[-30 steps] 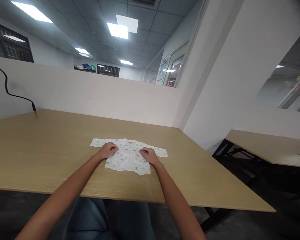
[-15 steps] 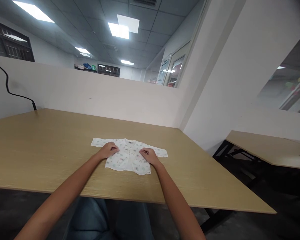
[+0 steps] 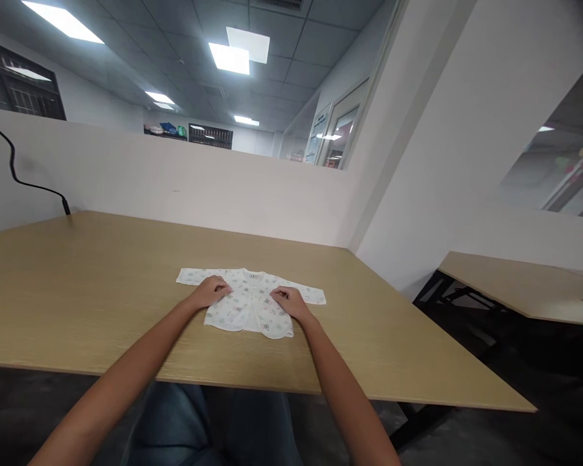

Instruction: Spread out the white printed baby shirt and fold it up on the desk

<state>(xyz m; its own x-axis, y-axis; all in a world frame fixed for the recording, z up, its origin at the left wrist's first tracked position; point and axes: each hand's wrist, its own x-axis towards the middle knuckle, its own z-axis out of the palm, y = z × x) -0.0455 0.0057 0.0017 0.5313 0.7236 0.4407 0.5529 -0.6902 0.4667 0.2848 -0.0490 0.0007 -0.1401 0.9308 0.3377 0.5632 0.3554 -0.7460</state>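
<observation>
A small white baby shirt (image 3: 245, 310) with a scattered pastel print lies flat on the wooden table (image 3: 102, 285), its sleeves spread to both sides and its neckline away from me. The front is parted near the lower middle, and a small label shows inside the collar. My left hand (image 3: 210, 291) rests on the shirt's left side below the sleeve, fingers curled and thumb pinched in at the cloth. On the opposite side, my right hand (image 3: 290, 301) has its fingers closed the same way on the fabric under the right sleeve. Both fingertips are partly hidden.
A low white partition (image 3: 214, 188) runs along the table's back edge and meets a white pillar at the right. A black cable (image 3: 39, 186) hangs down at the far left. A second table (image 3: 529, 285) stands to the right across a gap. My knees are under the near edge.
</observation>
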